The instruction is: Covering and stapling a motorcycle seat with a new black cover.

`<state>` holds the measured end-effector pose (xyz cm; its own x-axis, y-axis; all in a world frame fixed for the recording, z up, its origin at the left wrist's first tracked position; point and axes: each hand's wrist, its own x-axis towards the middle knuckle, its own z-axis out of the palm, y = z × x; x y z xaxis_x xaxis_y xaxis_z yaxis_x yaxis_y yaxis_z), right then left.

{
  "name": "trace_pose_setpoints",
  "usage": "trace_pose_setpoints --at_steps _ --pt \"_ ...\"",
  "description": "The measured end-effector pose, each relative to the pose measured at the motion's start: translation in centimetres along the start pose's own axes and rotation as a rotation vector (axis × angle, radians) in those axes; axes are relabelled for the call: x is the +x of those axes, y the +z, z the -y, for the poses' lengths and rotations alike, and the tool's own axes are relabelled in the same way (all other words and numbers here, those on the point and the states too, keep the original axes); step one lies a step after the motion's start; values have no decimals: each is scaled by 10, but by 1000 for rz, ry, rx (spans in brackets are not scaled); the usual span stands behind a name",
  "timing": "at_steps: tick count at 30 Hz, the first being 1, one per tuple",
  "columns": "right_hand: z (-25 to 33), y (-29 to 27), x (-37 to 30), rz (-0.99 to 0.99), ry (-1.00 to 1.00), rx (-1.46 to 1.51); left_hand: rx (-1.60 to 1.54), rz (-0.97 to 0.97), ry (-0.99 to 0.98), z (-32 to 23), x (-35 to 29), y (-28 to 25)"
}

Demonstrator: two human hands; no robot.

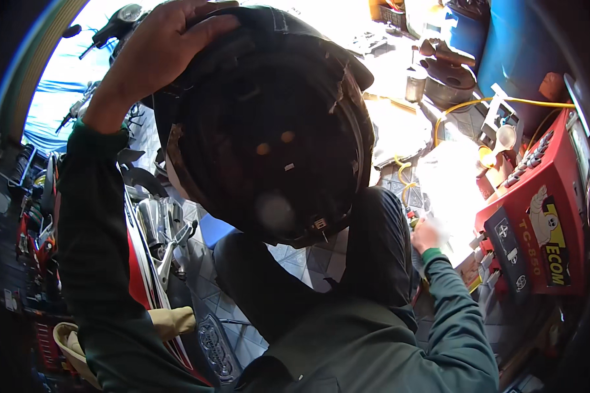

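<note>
A large dark rounded shell (275, 150), which looks like a helmet turned with its hollow side toward me, fills the middle of the view above my knees. Its rim is worn, and the inside is mostly in deep shadow. My left hand (167, 49) grips its upper left edge, thumb on the near side; the other fingertips are partly hidden. Beside my right knee, low down, my right hand (429, 234) is closed around the end of a yellow coiled hose (406, 183). A small fitting shows at its fingers, but glare blurs the details.
At the right stands a red machine (537, 216) with a dark panel, and behind it a blue barrel (524, 52). A red and white motorcycle body (141, 255) stands close on my left, with tools (42, 229) crowded beyond. Metal parts (446, 72) lie on the sunlit floor ahead.
</note>
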<state>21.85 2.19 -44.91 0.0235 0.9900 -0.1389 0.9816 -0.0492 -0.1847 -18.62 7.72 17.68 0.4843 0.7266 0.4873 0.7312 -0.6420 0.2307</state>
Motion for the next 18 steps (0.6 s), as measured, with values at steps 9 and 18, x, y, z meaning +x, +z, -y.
trace_pose_setpoints --at_steps 9,18 --pt "29 -86 47 -7 67 120 -148 120 -152 1 -6 -13" --pt "265 -473 19 -1075 -1059 666 -399 -167 -37 27 -56 24"
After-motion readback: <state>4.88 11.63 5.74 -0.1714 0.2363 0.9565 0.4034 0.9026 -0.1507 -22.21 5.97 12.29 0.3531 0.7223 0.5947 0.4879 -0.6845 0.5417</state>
